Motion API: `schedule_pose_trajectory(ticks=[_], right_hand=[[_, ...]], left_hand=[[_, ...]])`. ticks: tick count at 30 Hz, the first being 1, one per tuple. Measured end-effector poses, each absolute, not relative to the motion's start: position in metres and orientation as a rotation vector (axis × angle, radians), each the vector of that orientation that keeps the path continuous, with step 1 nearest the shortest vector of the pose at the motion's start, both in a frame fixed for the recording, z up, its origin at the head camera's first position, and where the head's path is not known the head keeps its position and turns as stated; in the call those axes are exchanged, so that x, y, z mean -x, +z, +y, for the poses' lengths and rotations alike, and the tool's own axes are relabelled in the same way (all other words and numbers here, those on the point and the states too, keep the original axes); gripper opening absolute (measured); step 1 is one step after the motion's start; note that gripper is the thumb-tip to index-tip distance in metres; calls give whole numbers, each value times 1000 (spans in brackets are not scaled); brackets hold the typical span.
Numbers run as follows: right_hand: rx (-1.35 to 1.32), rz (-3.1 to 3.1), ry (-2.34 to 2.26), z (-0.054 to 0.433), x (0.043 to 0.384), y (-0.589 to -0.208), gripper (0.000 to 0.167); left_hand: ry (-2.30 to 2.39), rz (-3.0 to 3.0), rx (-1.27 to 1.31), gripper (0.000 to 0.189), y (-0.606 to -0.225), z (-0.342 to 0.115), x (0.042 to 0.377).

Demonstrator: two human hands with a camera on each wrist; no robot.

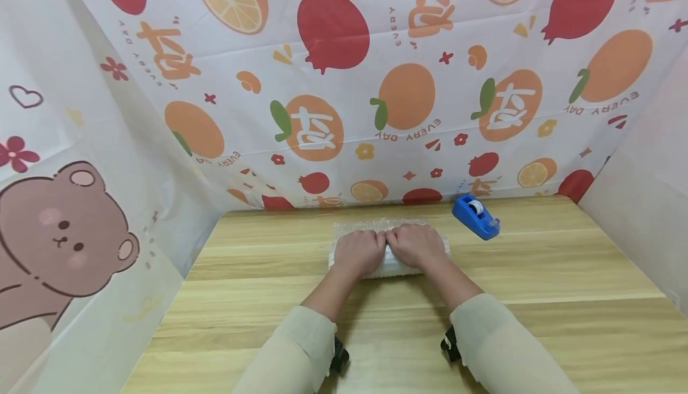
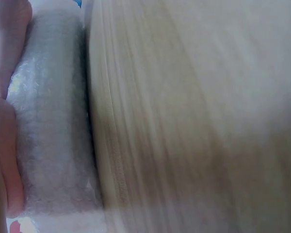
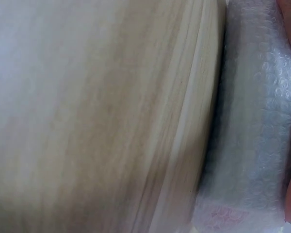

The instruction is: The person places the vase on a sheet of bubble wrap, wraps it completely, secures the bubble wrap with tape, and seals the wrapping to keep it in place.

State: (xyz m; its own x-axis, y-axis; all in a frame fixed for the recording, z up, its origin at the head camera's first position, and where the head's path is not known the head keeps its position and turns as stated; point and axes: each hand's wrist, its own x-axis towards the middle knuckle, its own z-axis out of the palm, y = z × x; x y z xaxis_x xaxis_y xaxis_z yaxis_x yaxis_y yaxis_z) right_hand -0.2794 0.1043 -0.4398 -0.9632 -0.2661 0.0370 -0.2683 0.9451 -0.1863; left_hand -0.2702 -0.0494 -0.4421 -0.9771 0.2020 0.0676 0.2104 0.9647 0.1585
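Curling over the bubble wrap (image 1: 392,268), the left hand (image 1: 361,252) and right hand (image 1: 416,245) gripped it side by side, an even hold that probably kept its layers snug. Their fingertips were hidden, so how hard they squeezed could not be told. The wrap lay beneath the grip, on the table (image 1: 242,304) that braced it. Beyond, to the right, stood a tape dispenser (image 1: 477,218), seemingly placed within reach; farther back hung a fruit-print cloth (image 1: 344,170).
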Motion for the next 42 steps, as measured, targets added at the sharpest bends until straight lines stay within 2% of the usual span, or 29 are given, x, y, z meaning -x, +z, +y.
schedule_pose_trajectory(ticks=[16,32,42], right_hand=[[-443,-3161,343,108,298,-441,53],[-444,-3280,343,109,316,-435,58],[-396,-3330,438,110,324,-429,55]], left_hand=[[-295,-3122,300,58,-442,-47,287],[-374,-3227,254,62,-433,-49,302],[-437,-3332,243,63,-431,-51,315]])
